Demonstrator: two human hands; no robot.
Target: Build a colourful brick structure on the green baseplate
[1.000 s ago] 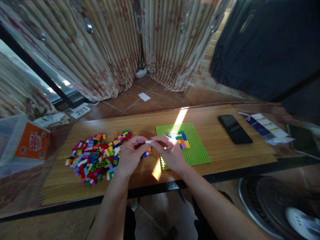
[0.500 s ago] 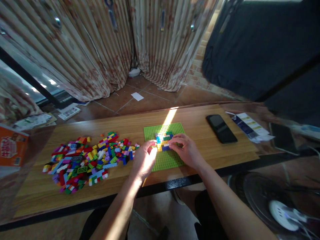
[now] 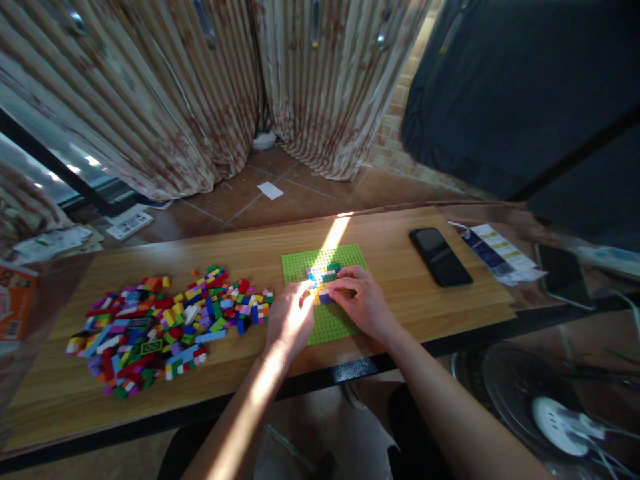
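A green studded baseplate (image 3: 333, 330) lies on the wooden table, with a small cluster of blue, green and yellow toy bricks (image 3: 316, 295) at its middle. My left hand (image 3: 290, 319) reaches in from the left, thumb and index finger drawn together at the cluster's left edge; glare hides what is between them. From the right, my right hand (image 3: 364, 301) pinches with its fingertips at a small whitish brick (image 3: 323, 292) on the cluster's right side. A large heap of mixed loose bricks (image 3: 193, 317) spreads to the left of my left hand.
A black phone (image 3: 440, 257) lies on the table's right part, with printed papers (image 3: 500, 252) beyond it. An orange box (image 3: 16, 301) stands at the far left. Pleated curtains (image 3: 200, 100) hang behind the table. A white power strip (image 3: 557, 427) is at lower right.
My left thumb and index finger have closed together and moved in to the bricks. My right fingertips have shifted slightly left over the cluster. The whole view has turned a little.
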